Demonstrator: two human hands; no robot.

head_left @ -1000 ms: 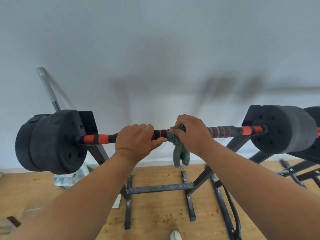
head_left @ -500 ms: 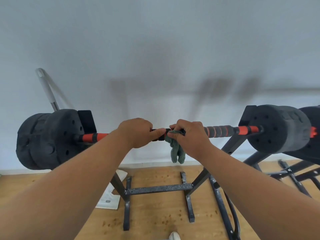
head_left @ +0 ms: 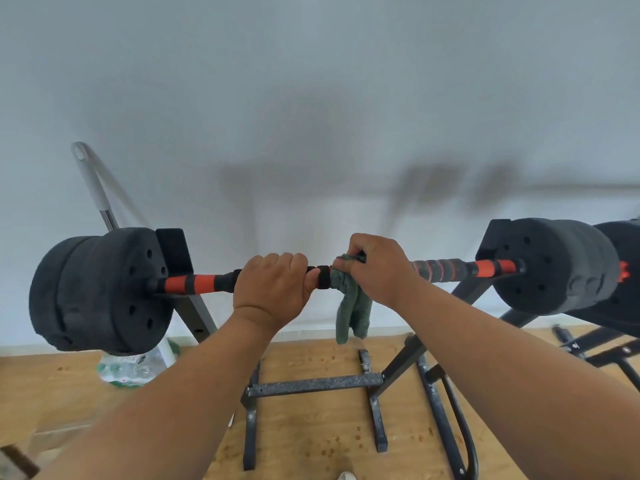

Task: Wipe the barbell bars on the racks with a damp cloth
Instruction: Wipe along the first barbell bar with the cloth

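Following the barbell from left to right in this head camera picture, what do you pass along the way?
Left weight plates → orange and black bar → left hand gripping the bar → green cloth → right hand holding it → ribbed grip → right weight plates.

bare forearms, no sleeves, white shoe (head_left: 345, 475)
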